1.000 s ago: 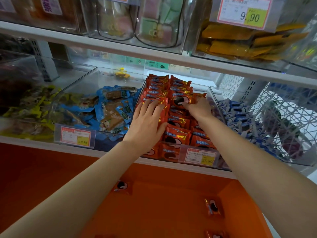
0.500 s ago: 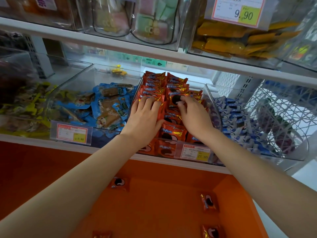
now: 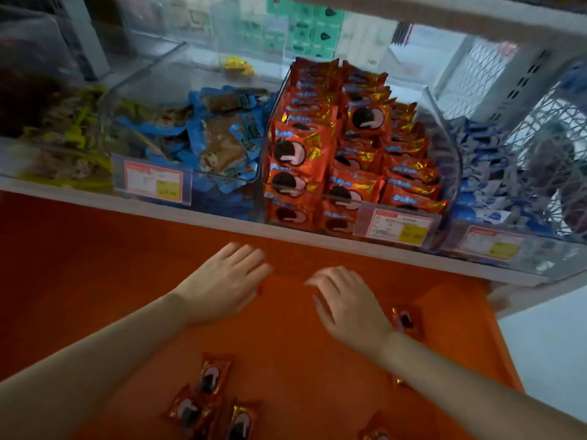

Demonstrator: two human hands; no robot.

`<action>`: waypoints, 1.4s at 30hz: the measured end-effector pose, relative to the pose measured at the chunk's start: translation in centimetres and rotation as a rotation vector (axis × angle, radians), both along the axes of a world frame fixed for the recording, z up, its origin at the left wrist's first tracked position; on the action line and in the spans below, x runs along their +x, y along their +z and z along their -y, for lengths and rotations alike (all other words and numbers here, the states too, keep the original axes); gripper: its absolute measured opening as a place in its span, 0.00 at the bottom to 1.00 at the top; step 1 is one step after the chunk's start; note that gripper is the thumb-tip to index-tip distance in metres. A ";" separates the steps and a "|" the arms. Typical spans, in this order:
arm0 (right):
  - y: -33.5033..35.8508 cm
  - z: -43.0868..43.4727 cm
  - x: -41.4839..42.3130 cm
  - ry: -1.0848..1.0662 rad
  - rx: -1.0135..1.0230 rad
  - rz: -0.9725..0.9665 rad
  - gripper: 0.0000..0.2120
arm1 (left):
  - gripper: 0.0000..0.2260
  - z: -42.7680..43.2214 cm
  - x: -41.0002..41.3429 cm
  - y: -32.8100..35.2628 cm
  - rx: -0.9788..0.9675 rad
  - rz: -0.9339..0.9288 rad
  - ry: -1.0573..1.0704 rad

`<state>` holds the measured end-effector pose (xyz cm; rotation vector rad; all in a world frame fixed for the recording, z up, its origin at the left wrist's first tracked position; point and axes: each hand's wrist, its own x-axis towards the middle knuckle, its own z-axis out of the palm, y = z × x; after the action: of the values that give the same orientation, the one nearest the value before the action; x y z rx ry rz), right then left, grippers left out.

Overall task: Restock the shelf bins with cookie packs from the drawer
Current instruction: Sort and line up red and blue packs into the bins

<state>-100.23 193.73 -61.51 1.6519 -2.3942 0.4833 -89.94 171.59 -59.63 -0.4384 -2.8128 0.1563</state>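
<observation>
The clear shelf bin point(image 3: 446, 144) in the middle holds rows of red cookie packs point(image 3: 320, 147) standing on edge. Below the shelf lies the open orange drawer point(image 3: 286, 341). Several loose red cookie packs point(image 3: 211, 379) lie on its floor near the front, and one more pack point(image 3: 406, 320) lies by my right wrist. My left hand point(image 3: 227, 284) and my right hand point(image 3: 346, 300) hover palm down over the drawer, fingers relaxed and holding nothing. A small red edge shows under my left fingertips; the blur hides what it is.
A bin of blue-wrapped snacks point(image 3: 219, 138) stands left of the cookie bin, and a bin of yellow-green packs point(image 3: 63, 131) further left. Blue-and-white packs point(image 3: 482, 185) fill the bin on the right. Price tags point(image 3: 398, 225) hang on the bin fronts. White shelf edge point(image 3: 190, 214) overhangs the drawer.
Both hands have left the cookie bin and dropped down over the drawer. The view has tilted down, showing more of the drawer floor and its loose packs.
</observation>
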 end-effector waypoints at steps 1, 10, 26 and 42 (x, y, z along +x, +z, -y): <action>-1.5 0.2 0.5 0.000 0.090 0.074 0.11 | 0.13 0.5 0.6 -1.2 0.016 0.110 0.027; -13.0 2.6 4.9 0.061 0.535 0.659 0.21 | 0.22 3.2 2.6 -11.1 0.100 0.819 0.114; -19.9 3.8 10.0 0.187 0.737 0.833 0.30 | 0.29 2.3 3.8 -19.8 0.098 1.115 0.043; -16.0 1.3 3.8 -0.189 0.425 0.944 0.20 | 0.17 3.0 1.2 -15.8 0.214 1.058 0.218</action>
<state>-96.42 192.43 -77.51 1.5055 -3.4967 0.9304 -88.70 168.54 -75.43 -0.1698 -3.8398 -0.4748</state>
